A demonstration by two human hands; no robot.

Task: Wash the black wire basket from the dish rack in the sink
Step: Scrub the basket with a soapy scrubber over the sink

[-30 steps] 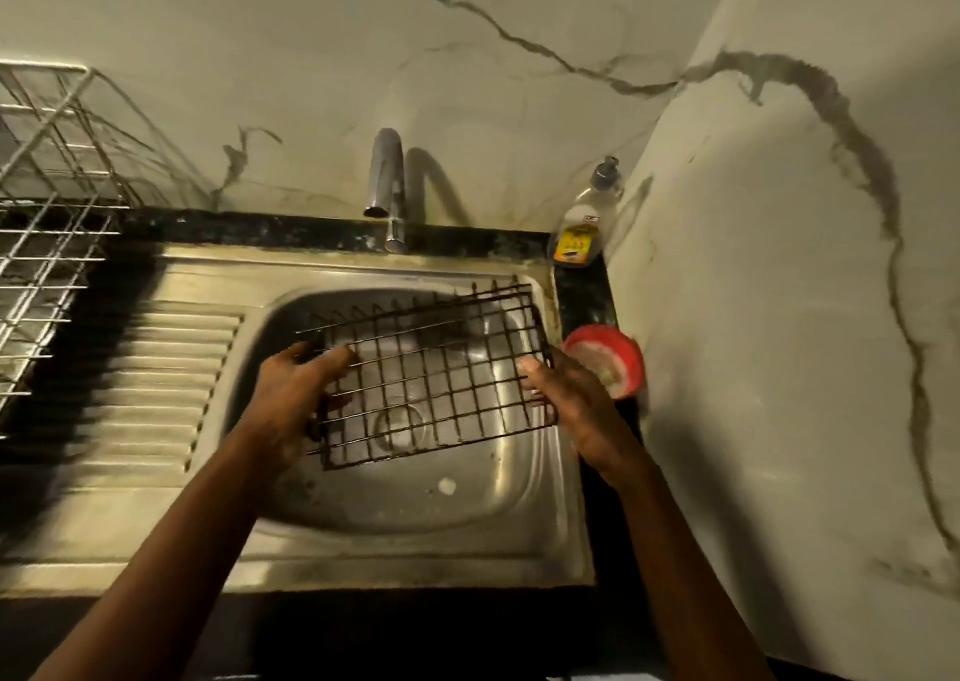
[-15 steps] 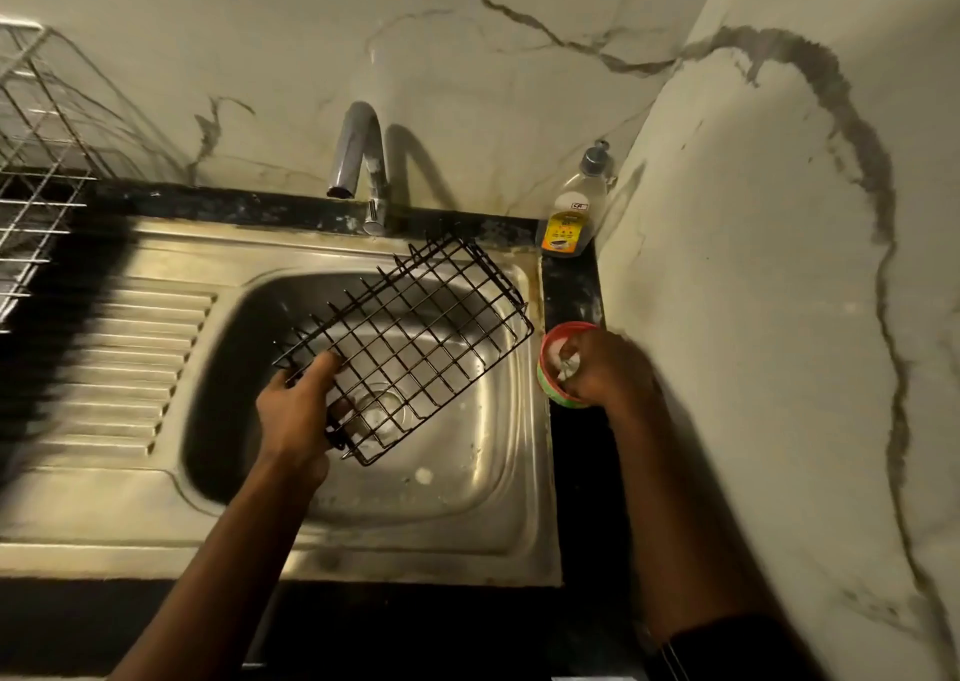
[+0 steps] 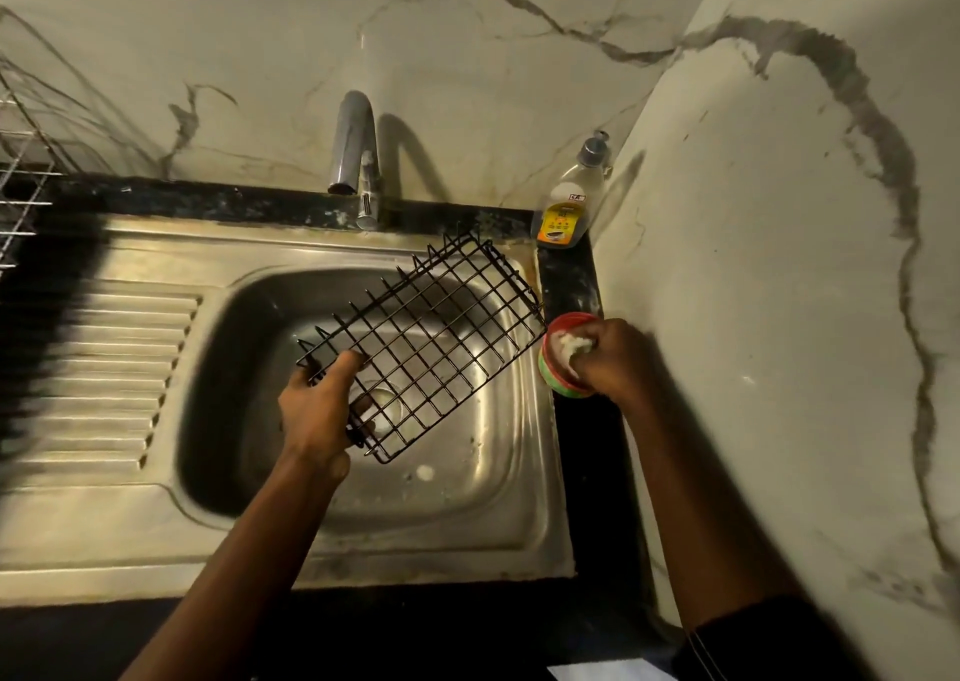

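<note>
A: Location of black wire basket [image 3: 431, 337]?
B: Held over sink [image 3: 249, 317] basin, tilted, far-right end raised toward counter [image 3: 571, 275] edge.

A: Left hand [image 3: 317, 410]?
B: Clamped on near-left corner of basket, thumb over top wires, fingers curled underneath.

A: Right hand [image 3: 618, 363]?
B: Well right of the left hand, apart from basket. Curled around white sudsy wad [image 3: 571, 342], pressing it into red tub [image 3: 558, 384]. Tub on dark counter strip, just right of sink rim, near basket's right end.

A: Surroundings?
B: Chrome tap [image 3: 356, 145] at far edge, spout over basin. Soap bottle [image 3: 569, 207] in far-right corner against marble wall. Silver dish rack [image 3: 21, 197] at far left, partly cut off. Ribbed drainboard [image 3: 104, 368] left of basin. Small white fleck on basin floor, near side of drain.
</note>
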